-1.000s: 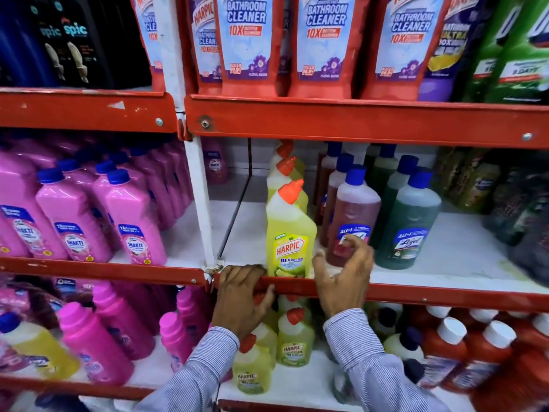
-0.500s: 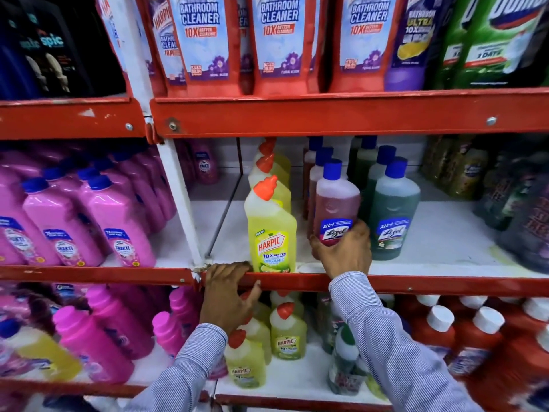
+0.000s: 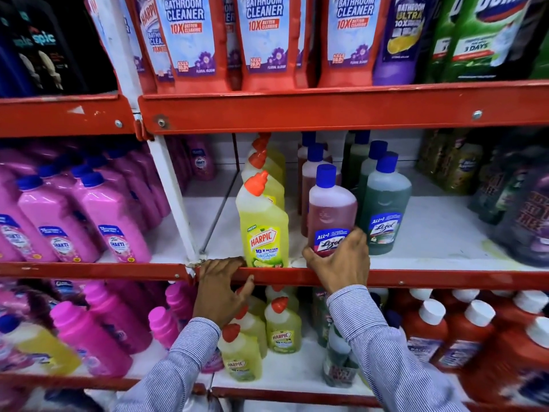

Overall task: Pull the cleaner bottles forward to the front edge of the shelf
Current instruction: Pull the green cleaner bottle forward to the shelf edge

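At the red front rail point(image 3: 416, 279) of the middle shelf, the right hand point(image 3: 337, 263) wraps the base of a pink Lizol bottle point(image 3: 331, 212), fingers curled around its label, seemingly to slide it up to the rail. The bottle stands upright, just behind the rail. The left hand point(image 3: 221, 288) holds no bottle; its fingers hook over the rail left of the pink bottle, probably to steady the person.

Between the two hands, touching the rail, stands a yellow Harpic bottle point(image 3: 263, 224) of glossy plastic with an angled neck and orange cap. More Harpic bottles queue behind it. Right of the pink bottle, slightly further back from the rail, stands a dark green Lizol bottle point(image 3: 384, 215), translucent, round-shouldered, blue-capped. It likely needs pulling forward next, as do the blue-capped bottles behind both.

The shelf floor is smooth white board. Both wrists wear finely striped sleeves point(image 3: 389, 346).
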A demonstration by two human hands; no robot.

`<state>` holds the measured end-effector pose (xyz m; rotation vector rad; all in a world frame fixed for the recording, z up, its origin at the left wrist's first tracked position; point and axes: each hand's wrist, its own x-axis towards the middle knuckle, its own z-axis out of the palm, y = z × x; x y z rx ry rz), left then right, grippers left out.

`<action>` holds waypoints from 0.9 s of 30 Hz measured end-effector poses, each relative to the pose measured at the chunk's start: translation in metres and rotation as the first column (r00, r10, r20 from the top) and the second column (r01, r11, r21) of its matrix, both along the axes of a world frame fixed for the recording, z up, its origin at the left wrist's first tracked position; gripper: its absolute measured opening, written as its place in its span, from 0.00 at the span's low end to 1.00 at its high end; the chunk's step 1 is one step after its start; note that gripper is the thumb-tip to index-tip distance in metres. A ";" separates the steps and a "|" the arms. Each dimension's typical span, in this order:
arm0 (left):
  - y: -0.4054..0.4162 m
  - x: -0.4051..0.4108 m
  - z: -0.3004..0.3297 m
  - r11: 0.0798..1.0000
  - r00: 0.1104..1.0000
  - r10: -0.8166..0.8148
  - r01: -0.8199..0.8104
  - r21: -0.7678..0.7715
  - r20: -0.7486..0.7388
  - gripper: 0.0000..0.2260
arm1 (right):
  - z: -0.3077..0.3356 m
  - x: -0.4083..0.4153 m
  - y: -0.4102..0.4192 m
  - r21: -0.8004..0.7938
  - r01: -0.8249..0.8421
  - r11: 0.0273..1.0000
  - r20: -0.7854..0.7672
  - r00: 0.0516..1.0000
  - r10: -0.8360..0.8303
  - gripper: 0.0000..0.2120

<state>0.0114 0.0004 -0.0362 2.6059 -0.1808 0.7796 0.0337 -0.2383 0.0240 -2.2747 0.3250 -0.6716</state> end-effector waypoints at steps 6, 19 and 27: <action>0.000 -0.001 0.002 0.999 1.000 0.001 -0.001 0.035 0.006 0.18 | -0.008 -0.014 -0.010 0.043 -0.071 0.997 0.134 0.989 0.065 0.43; -0.001 0.000 0.002 0.999 1.000 0.005 -0.005 0.048 0.002 0.19 | 0.003 0.036 -0.077 0.183 0.134 0.974 0.030 0.989 -0.142 0.49; 0.001 0.002 0.000 0.998 1.000 -0.002 0.002 0.066 -0.004 0.18 | 0.000 0.029 -0.089 0.108 0.166 0.980 0.036 0.985 -0.171 0.43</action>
